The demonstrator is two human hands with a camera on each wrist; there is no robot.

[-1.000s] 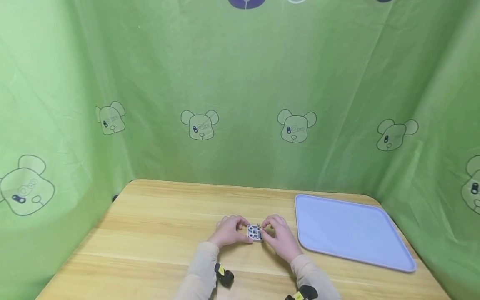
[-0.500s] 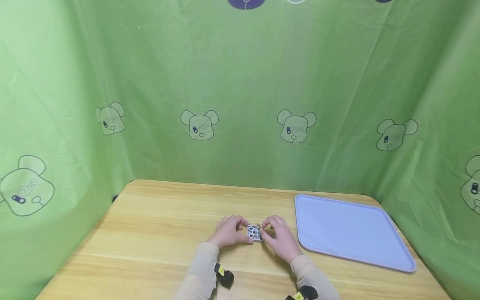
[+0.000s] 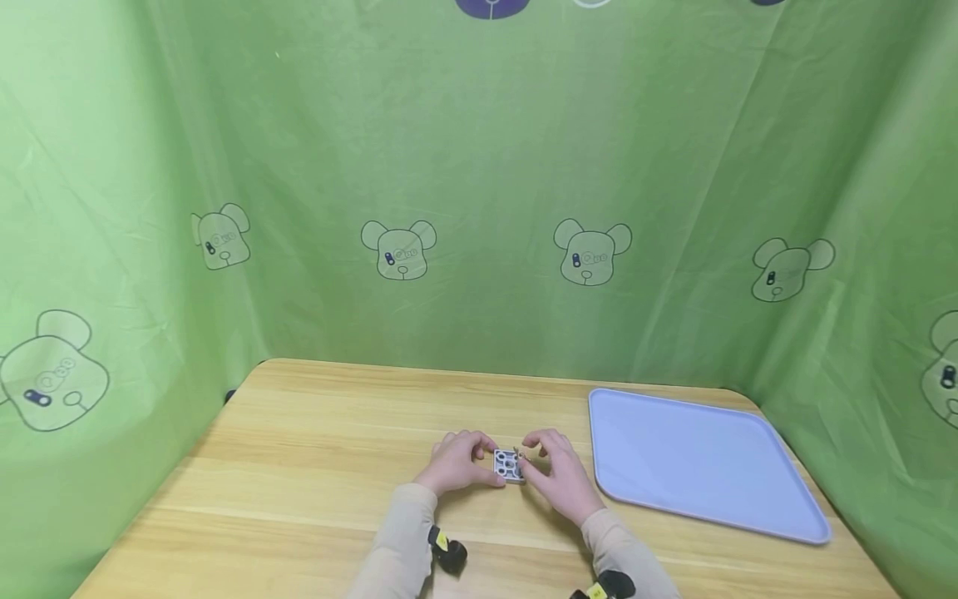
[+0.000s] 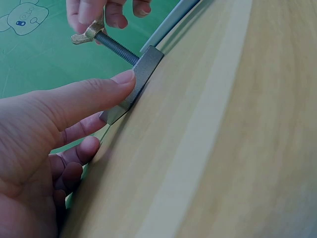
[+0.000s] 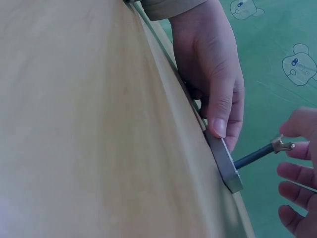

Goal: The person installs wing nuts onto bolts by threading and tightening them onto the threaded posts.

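A small square grey metal block (image 3: 506, 468) with round holes in its face lies on the table. A threaded bolt (image 4: 118, 48) stands up from it near its right end, and a brass-coloured wing nut (image 4: 88, 32) sits on the bolt's upper end. My left hand (image 3: 456, 462) grips the block from the left, thumb along the near side and fingers at the far side. On the right, my right hand (image 3: 561, 476) has thumb and index finger at the wing nut, its other fingers loosely bent. The exact finger contact is partly hidden.
A light blue-purple tray (image 3: 703, 462) lies to the right on the wooden table (image 3: 322, 491). Green curtains (image 3: 479, 316) with bear-head prints hang behind and at both sides. Black wrist cameras (image 3: 451, 556) are strapped to both sleeves.
The right index finger shifts slightly up at the wing nut. The left hand and the block stay in place.
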